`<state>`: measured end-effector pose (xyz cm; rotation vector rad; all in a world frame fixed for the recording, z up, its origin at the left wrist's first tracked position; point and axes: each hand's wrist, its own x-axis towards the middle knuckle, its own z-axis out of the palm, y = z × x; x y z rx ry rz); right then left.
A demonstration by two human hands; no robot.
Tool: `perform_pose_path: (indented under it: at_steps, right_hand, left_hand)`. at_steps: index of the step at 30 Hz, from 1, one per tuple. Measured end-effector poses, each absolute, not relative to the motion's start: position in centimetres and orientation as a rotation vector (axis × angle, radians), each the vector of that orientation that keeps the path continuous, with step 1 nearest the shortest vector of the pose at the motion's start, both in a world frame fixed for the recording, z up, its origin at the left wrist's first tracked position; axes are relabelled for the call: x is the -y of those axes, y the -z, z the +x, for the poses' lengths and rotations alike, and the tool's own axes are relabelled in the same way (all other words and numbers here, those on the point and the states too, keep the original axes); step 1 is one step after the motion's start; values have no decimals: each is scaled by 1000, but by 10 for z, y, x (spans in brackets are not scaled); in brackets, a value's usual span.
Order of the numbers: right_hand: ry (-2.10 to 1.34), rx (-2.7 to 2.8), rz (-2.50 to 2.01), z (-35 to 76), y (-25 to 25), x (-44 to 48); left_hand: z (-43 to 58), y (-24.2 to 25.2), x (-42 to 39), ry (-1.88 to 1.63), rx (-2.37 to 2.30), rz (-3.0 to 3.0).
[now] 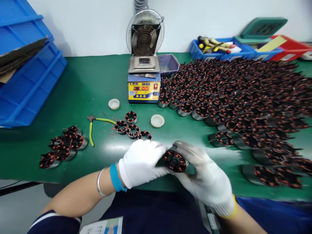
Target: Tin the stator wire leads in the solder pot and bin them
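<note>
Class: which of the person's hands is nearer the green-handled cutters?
Left. The left hand is below and right of the cutters; the right hand lies farther right, beyond the stator both hold.

head cam | faces forward-down | close above left hand point(140, 162), right hand point(207, 177) | green table point(80, 84) beyond

Both white-gloved hands meet near six o'clock. The left hand point(141, 162) reaches in from eight o'clock on a bare forearm, fingers curled closed. The right hand point(207, 180) enters from four o'clock, fingers pinched.
</note>
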<state>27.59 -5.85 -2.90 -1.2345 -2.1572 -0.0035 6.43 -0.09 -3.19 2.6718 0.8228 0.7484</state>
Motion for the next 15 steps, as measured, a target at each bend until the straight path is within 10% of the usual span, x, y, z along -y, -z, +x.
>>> perform_pose_path:
  at_steps: [6, 15]
  right_hand:
    - [114, 2113, -1300, 287, 26, 55]
    - [131, 2090, -1315, 280, 32, 53]
  left_hand:
    - [50, 8, 2, -723, -364, 2023]
    - [68, 23, 6, -602, -919, 1628]
